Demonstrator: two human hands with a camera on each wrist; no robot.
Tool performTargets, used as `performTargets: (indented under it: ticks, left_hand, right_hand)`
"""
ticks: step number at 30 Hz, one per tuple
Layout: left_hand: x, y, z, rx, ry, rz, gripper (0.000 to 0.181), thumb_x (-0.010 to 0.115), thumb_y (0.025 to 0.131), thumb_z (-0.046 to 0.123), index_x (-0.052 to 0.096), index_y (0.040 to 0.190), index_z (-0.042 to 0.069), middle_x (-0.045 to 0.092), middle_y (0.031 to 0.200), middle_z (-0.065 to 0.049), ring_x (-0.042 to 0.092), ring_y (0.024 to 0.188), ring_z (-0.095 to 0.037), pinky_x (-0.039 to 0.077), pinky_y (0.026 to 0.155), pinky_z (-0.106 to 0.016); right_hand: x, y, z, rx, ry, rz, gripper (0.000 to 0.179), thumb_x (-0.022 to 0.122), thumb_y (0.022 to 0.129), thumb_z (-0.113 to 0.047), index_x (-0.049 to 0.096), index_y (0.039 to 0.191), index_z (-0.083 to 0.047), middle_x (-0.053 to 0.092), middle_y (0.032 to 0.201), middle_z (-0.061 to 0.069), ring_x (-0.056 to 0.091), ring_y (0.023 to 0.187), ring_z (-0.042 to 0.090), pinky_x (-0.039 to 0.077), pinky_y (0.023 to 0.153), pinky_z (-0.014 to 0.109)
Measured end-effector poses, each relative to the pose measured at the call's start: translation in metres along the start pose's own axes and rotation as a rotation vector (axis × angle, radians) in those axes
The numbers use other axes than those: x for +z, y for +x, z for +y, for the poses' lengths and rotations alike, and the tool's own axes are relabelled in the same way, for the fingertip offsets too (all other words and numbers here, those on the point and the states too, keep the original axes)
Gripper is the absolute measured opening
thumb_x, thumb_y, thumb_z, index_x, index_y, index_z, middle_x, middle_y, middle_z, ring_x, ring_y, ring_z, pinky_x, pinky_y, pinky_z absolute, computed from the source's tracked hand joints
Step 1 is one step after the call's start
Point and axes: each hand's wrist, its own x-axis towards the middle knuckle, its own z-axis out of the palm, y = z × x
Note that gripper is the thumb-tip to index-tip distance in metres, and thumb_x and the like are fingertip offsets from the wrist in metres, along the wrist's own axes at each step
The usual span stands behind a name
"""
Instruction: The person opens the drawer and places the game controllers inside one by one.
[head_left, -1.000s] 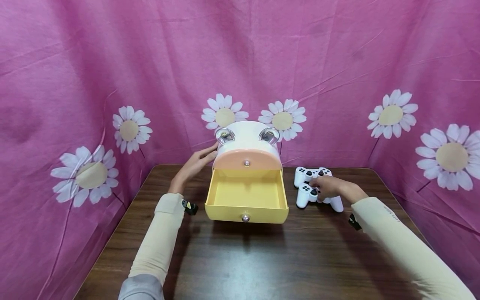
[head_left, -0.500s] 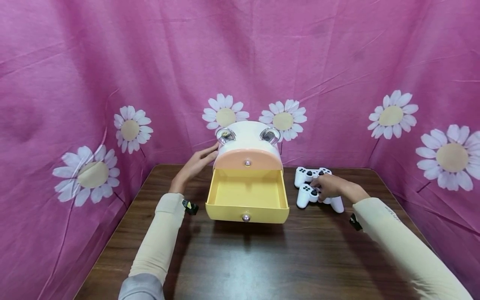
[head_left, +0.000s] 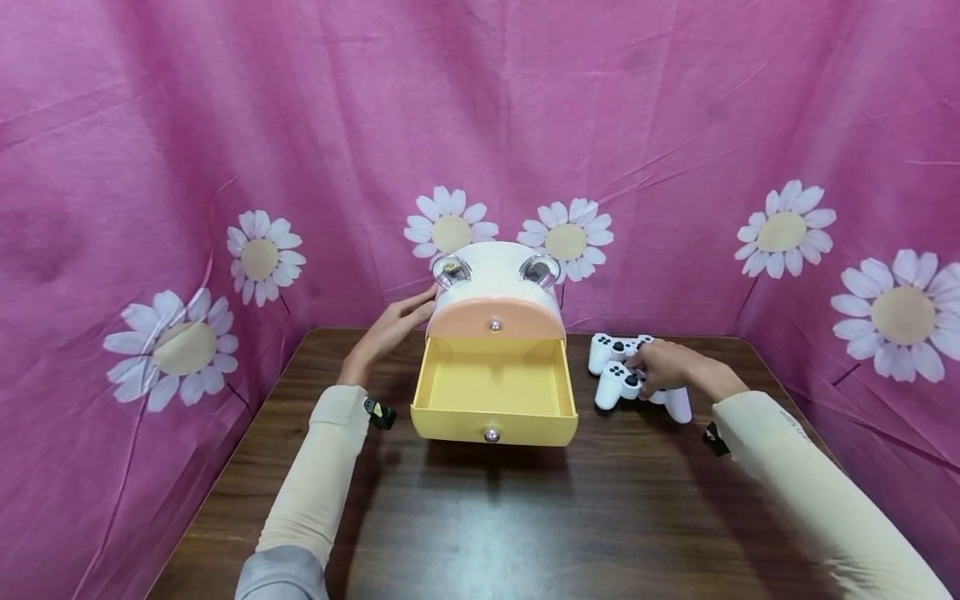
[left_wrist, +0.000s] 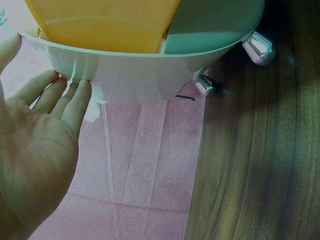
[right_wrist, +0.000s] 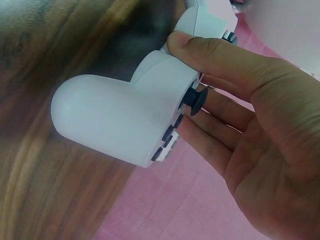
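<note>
A rounded white box of drawers (head_left: 498,265) with silver rings on top stands at the table's middle back. Its peach drawer (head_left: 465,318) is in, while the yellow drawer (head_left: 491,383) below is pulled out and bare inside. My left hand (head_left: 386,337) touches the box's left side with extended fingertips (left_wrist: 82,92). Over on the right, my right hand (head_left: 667,367) pinches a white game controller (right_wrist: 105,112) between thumb and fingers at its middle. A second white game controller (head_left: 600,352) lies just behind it, partly covered by that hand.
The brown wooden table (head_left: 487,533) carries everything. A pink cloth (head_left: 337,125) with white daisies hangs behind and at both sides. Under the yellow drawer, a green drawer (left_wrist: 215,25) shows in the left wrist view, near silver feet (left_wrist: 257,47).
My right hand has shifted slightly right and up, and the near controller has risen and tilted a little with it. The left hand stays at the box's side.
</note>
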Motion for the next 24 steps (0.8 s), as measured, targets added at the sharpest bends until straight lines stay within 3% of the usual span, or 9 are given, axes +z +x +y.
performTargets:
  ticks: [2,4,9,13,19,24]
  left_hand:
    - [0.000,0.001,0.000,-0.003,0.007,-0.004,0.058,0.054,0.110,0.052,0.042,0.164,0.034,0.037,0.172,0.011,0.028,0.163,-0.020,0.021,0.136,-0.051]
    - [0.000,0.002,-0.001,-0.011,0.002,-0.003,0.058,0.054,0.110,0.050,0.042,0.164,0.033,0.037,0.172,0.010,0.027,0.163,-0.020,0.021,0.136,-0.051]
    - [0.000,0.003,-0.003,-0.009,-0.016,-0.006,0.057,0.054,0.111,0.046,0.040,0.165,0.031,0.034,0.173,0.010,0.025,0.164,-0.020,0.020,0.136,-0.050]
    - [-0.001,0.002,-0.002,-0.012,-0.005,-0.007,0.058,0.055,0.110,0.050,0.042,0.164,0.034,0.036,0.172,0.010,0.026,0.163,-0.019,0.022,0.135,-0.051]
    - [0.000,0.000,-0.001,-0.008,0.001,0.013,0.061,0.058,0.107,0.056,0.045,0.162,0.035,0.041,0.170,0.011,0.027,0.163,-0.019,0.023,0.135,-0.052]
    - [0.000,0.001,0.000,-0.006,-0.001,0.021,0.063,0.058,0.106,0.058,0.045,0.163,0.033,0.041,0.169,0.012,0.028,0.163,-0.018,0.023,0.135,-0.051]
  right_hand:
    - [-0.003,-0.001,-0.001,-0.005,0.013,0.002,0.041,0.094,0.069,-0.016,0.081,0.107,-0.006,0.063,0.079,0.003,0.052,0.073,0.017,0.045,0.062,0.031]
    - [-0.006,-0.002,-0.002,-0.021,0.013,0.023,0.041,0.095,0.068,-0.017,0.082,0.106,-0.007,0.064,0.077,0.002,0.050,0.070,0.015,0.044,0.060,0.029]
    - [-0.017,-0.006,-0.008,-0.022,-0.002,0.075,0.056,0.096,0.067,-0.022,0.082,0.118,-0.006,0.070,0.081,0.000,0.053,0.071,0.015,0.047,0.061,0.030]
    - [-0.029,-0.009,-0.012,-0.020,-0.003,0.085,0.049,0.094,0.068,-0.023,0.083,0.113,-0.008,0.064,0.075,-0.005,0.053,0.069,0.014,0.045,0.060,0.030]
    - [-0.049,-0.016,-0.022,-0.029,-0.004,0.105,0.053,0.095,0.069,-0.022,0.082,0.116,-0.004,0.071,0.081,-0.003,0.054,0.069,0.013,0.046,0.060,0.029]
    - [-0.064,-0.021,-0.031,-0.033,-0.017,0.114,0.054,0.095,0.071,-0.022,0.082,0.120,-0.004,0.068,0.077,-0.004,0.053,0.068,0.013,0.045,0.059,0.029]
